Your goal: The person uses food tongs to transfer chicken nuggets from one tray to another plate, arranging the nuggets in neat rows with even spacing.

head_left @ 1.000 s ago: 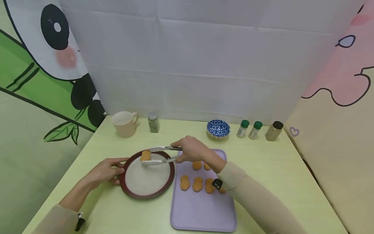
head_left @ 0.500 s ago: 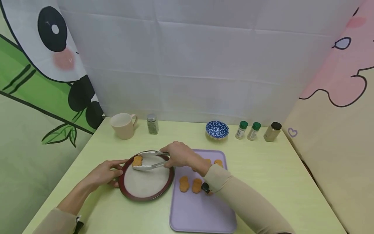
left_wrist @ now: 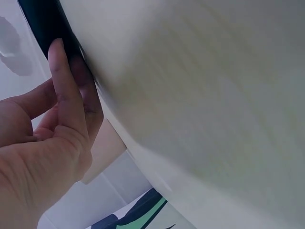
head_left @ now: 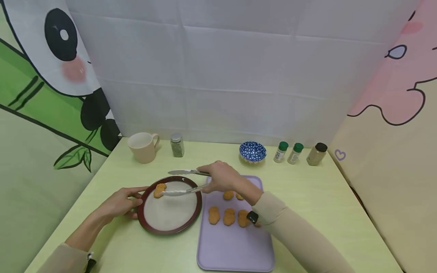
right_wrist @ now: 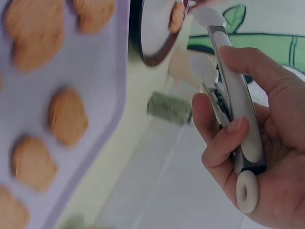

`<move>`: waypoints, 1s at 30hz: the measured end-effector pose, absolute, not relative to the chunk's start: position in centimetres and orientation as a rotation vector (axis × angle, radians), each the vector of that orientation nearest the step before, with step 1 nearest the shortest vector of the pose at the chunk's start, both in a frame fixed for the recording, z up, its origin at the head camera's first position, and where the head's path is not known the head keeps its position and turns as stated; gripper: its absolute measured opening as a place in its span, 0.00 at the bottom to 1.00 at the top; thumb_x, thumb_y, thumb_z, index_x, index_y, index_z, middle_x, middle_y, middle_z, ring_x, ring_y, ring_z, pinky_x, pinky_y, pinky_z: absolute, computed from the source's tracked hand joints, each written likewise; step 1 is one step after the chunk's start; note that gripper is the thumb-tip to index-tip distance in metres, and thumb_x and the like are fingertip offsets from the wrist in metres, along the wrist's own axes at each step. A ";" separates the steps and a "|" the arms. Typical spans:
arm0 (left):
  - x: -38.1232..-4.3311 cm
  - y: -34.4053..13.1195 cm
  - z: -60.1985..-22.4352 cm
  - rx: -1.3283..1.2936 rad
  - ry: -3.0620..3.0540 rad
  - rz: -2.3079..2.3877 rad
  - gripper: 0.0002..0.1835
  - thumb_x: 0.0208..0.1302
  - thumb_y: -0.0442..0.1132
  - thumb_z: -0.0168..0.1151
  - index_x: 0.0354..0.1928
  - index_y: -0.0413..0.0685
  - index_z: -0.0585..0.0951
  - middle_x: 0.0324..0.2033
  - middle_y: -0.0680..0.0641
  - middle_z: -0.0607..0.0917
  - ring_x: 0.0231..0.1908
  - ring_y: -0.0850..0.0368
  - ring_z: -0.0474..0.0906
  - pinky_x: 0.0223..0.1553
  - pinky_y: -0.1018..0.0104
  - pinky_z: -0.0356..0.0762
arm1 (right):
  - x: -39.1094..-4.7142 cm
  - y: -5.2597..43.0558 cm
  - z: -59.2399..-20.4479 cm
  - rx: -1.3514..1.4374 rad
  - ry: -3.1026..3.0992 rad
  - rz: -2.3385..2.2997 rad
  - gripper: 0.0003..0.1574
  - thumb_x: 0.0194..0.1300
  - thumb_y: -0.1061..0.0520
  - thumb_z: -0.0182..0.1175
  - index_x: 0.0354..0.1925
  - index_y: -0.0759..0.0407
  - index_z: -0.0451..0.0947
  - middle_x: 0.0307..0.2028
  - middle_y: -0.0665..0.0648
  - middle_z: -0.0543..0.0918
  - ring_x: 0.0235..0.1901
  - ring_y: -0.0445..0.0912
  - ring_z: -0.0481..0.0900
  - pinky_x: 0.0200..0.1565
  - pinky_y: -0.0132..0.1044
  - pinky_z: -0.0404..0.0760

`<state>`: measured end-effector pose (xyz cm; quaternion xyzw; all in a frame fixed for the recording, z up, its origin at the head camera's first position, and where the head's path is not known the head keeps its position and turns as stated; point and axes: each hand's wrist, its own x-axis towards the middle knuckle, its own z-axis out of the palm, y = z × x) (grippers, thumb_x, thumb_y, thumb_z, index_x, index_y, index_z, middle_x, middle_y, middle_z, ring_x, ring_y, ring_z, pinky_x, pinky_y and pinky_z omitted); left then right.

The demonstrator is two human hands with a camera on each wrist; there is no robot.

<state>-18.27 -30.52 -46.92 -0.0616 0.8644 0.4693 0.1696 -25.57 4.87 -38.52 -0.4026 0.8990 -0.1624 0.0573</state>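
Note:
My left hand [head_left: 119, 204] pinches the left rim of a white plate [head_left: 167, 212] with a brown edge. In the left wrist view the thumb lies on the dark rim with fingers beside it. One chicken nugget [head_left: 159, 190] lies on the plate's upper left. My right hand [head_left: 222, 176] grips metal tongs [right_wrist: 238, 100] with pale handles, their arms spread apart. The lower tip is close beside the nugget, while the upper one reaches over the plate's far edge. Several more nuggets [head_left: 229, 217] lie in rows on a purple tray [head_left: 235, 250], some hidden by the right forearm.
Along the back stand a beige mug [head_left: 142, 148], a jar of dried herbs [head_left: 177, 145], a blue patterned bowl [head_left: 252, 152], two green-capped shakers [head_left: 280, 152] and a black-capped jar [head_left: 316, 154]. A white cloth wall [head_left: 218, 76] rises behind them.
The tongs carried the nugget left across the plate, then spread and let it go. They have since drawn back right with the right hand. The left hand stays at the rim.

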 end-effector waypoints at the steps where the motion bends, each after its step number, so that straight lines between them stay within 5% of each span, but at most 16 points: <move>1: -18.3 -30.5 -47.0 -0.176 2.456 1.332 0.28 0.64 0.29 0.54 0.67 0.50 0.68 0.44 0.39 0.75 0.22 0.51 0.80 0.25 0.59 0.80 | -25.7 6.0 -38.2 -1.221 2.720 -0.501 0.43 0.48 0.44 0.72 0.62 0.51 0.72 0.42 0.46 0.81 0.30 0.41 0.73 0.34 0.34 0.75; 14: -18.4 -30.5 -47.4 -0.178 2.442 1.330 0.29 0.66 0.30 0.54 0.68 0.51 0.66 0.47 0.38 0.74 0.23 0.50 0.80 0.26 0.59 0.81 | -25.6 21.1 -36.5 -1.009 2.727 -0.340 0.41 0.46 0.46 0.74 0.60 0.51 0.75 0.34 0.44 0.80 0.27 0.40 0.70 0.27 0.34 0.73; 21: -18.3 -30.5 -47.0 -0.180 2.450 1.329 0.28 0.66 0.30 0.54 0.68 0.51 0.67 0.47 0.38 0.74 0.23 0.50 0.80 0.27 0.59 0.81 | -26.2 22.6 -38.1 -0.999 2.680 -0.310 0.41 0.46 0.47 0.73 0.60 0.51 0.75 0.26 0.44 0.76 0.21 0.39 0.66 0.24 0.33 0.69; 30: -18.4 -30.6 -47.1 -0.163 2.446 1.348 0.28 0.65 0.30 0.53 0.68 0.49 0.66 0.47 0.37 0.73 0.23 0.50 0.80 0.27 0.58 0.81 | -27.0 22.2 -38.7 -1.077 2.639 -0.312 0.39 0.47 0.48 0.73 0.59 0.53 0.76 0.40 0.44 0.82 0.24 0.38 0.69 0.27 0.32 0.72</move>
